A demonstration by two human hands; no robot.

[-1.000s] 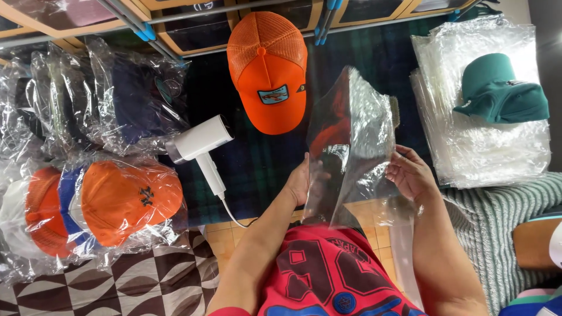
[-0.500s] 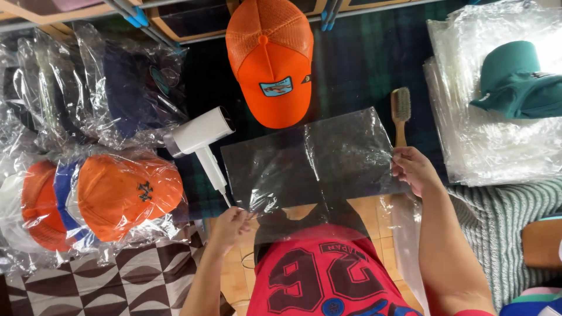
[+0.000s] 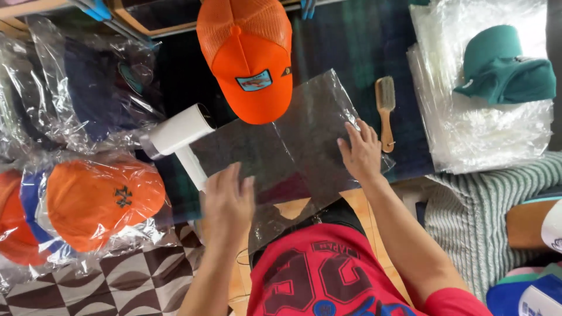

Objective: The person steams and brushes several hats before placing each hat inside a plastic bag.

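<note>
A clear plastic bag (image 3: 293,140) lies spread flat on the dark plaid cloth (image 3: 351,52) in front of me. My left hand (image 3: 227,202) rests flat on its near left part, fingers spread. At the bag's right edge my right hand (image 3: 362,151) presses down, palm flat. An orange mesh-backed cap (image 3: 249,55) with a small patch sits just beyond the bag, its brim touching the bag's far edge.
A white handheld steamer (image 3: 178,136) lies left of the bag. A wooden brush (image 3: 385,108) lies to the right. A green cap (image 3: 503,67) sits on a stack of clear bags (image 3: 480,137). Bagged caps (image 3: 99,196) pile up at the left.
The bag went from held upright, to stretched between both hands, to lying flat on the cloth. Both hands let go of its edges and now press on it.
</note>
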